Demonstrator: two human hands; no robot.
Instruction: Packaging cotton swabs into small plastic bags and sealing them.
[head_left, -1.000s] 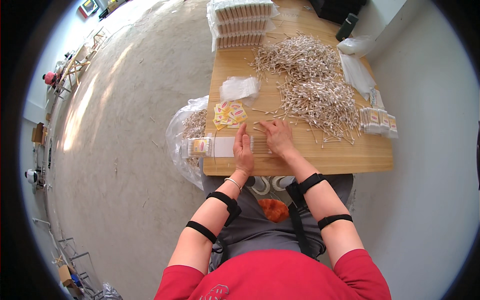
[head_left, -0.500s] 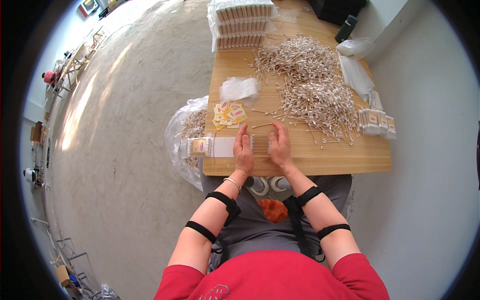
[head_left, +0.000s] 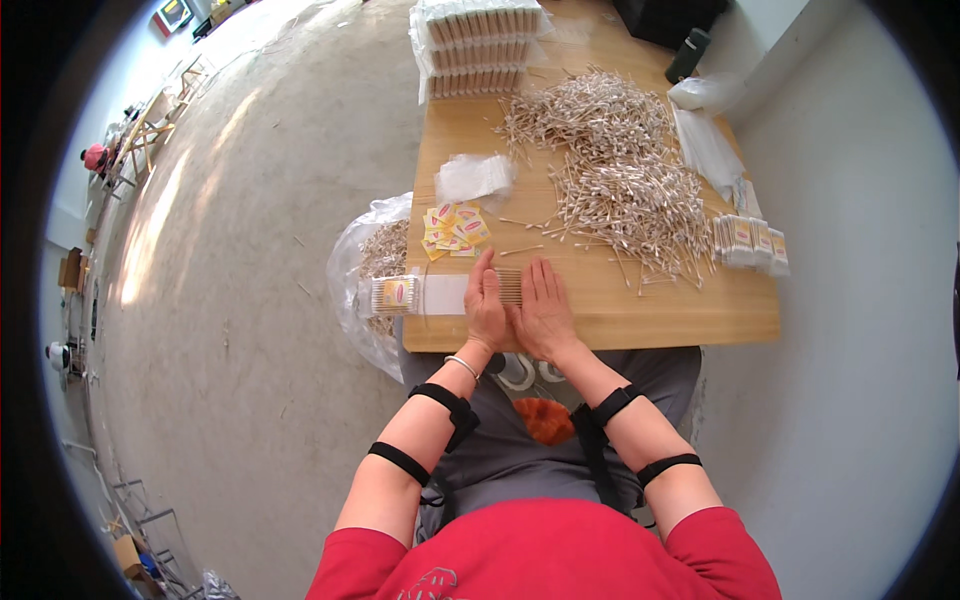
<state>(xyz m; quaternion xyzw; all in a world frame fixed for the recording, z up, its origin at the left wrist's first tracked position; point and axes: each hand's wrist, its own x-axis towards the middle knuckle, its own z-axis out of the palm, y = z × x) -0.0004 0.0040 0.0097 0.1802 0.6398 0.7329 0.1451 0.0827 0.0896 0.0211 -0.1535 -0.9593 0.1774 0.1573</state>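
The fingers of both hands are straight and close together, pointing away from the body, with only a narrow gap between one hand and the other. In that gap lies a row of cotton swabs (head_left: 509,286), side by side on the table (head_left: 650,318). The left hand (head_left: 484,305) stands on its edge along the row's left side; the right hand (head_left: 543,315) lies palm down along its right. The right hand covers that end, so I cannot tell whether its palm presses on swabs or only on wood.

To the left of the left fingers is a flat white strip (head_left: 445,295), with a filled packet (head_left: 396,294) beyond it. Past the left fingertips are yellow labels (head_left: 456,229); ahead and right of the right fingertips spreads the big heap of swabs (head_left: 620,160).

To square the row well, I would hold the left hand as a firm wall and bring the right in with light, even pressure, low enough that no swab rides over its neighbour.
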